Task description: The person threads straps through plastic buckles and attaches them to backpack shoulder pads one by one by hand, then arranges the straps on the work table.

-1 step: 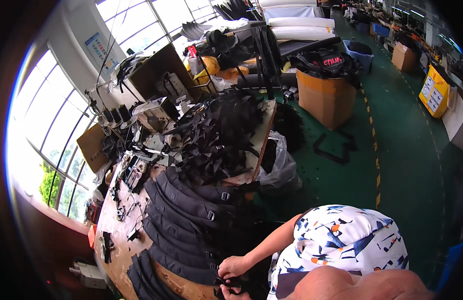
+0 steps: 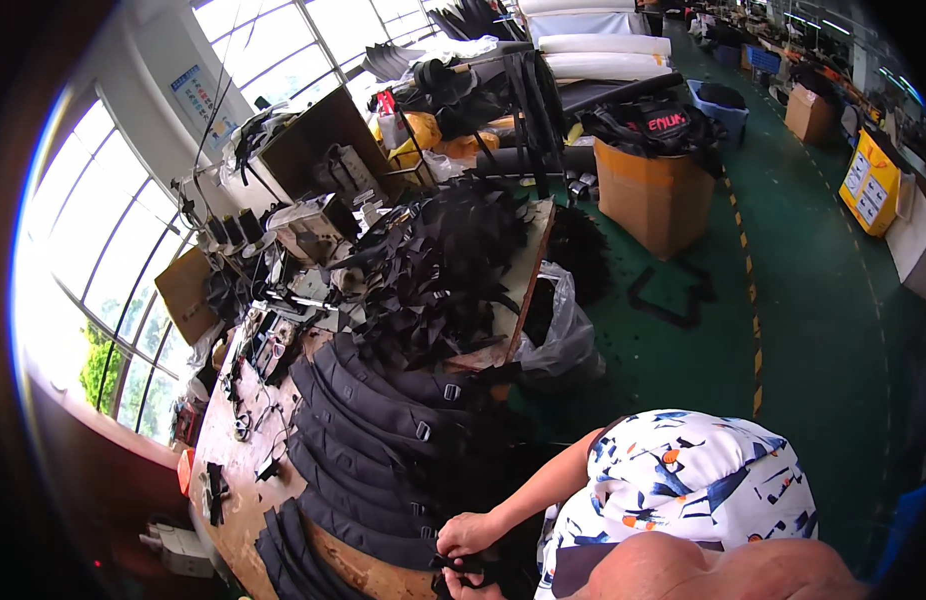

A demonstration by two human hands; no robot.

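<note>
Both my hands meet at the near end of a row of dark padded shoulder straps (image 2: 368,465) with buckles, laid overlapping on the worn table. My right hand (image 2: 468,535), on the bare arm reaching down from the patterned sleeve, pinches a small black strip of fabric (image 2: 443,562) by the end of the nearest strap. Just below, my left hand (image 2: 471,588) has its fingers closed on the same black material; the bottom edge of the view cuts it off. What exactly lies between the fingers is partly hidden against the dark fabric.
A big heap of black fabric pieces (image 2: 433,260) covers the far table beside a sewing machine (image 2: 313,225). More dark strips (image 2: 293,560) lie at the table's near left. A clear plastic bag (image 2: 563,330) and a cardboard box (image 2: 653,195) stand on the green floor.
</note>
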